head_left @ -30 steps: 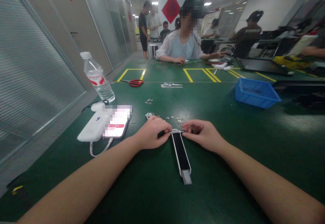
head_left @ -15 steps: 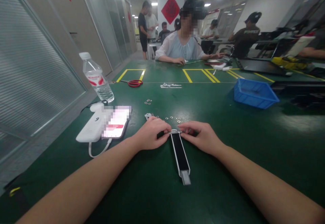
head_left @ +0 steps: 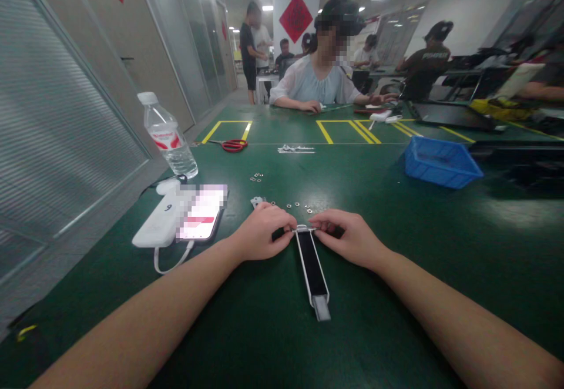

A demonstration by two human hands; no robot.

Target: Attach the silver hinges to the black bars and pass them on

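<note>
A long narrow white frame with a black strip inside (head_left: 312, 265) lies on the table in front of me, a grey tab (head_left: 322, 308) sticking out of its near end. At its far end, thin metal pieces (head_left: 304, 229) show between my fingertips. My left hand (head_left: 267, 230) is closed in a pinch at the left side of that end. From the right, my right hand (head_left: 346, 235) pinches the opposite side. Beyond the fingers lie several small metal rings or nuts (head_left: 297, 204). A small grey part (head_left: 257, 202) is half hidden behind my left hand.
To the left are a water bottle (head_left: 170, 136), a white power bank (head_left: 161, 218) and a cabled phone (head_left: 205, 213). Red-handled scissors (head_left: 234, 145) and small white parts (head_left: 296, 149) lie further off. A blue bin (head_left: 440, 163) stands right. A person (head_left: 324, 77) sits opposite.
Both hands stay at the far end of the white frame, with barely any movement of the fingers. The view has shifted very slightly.
</note>
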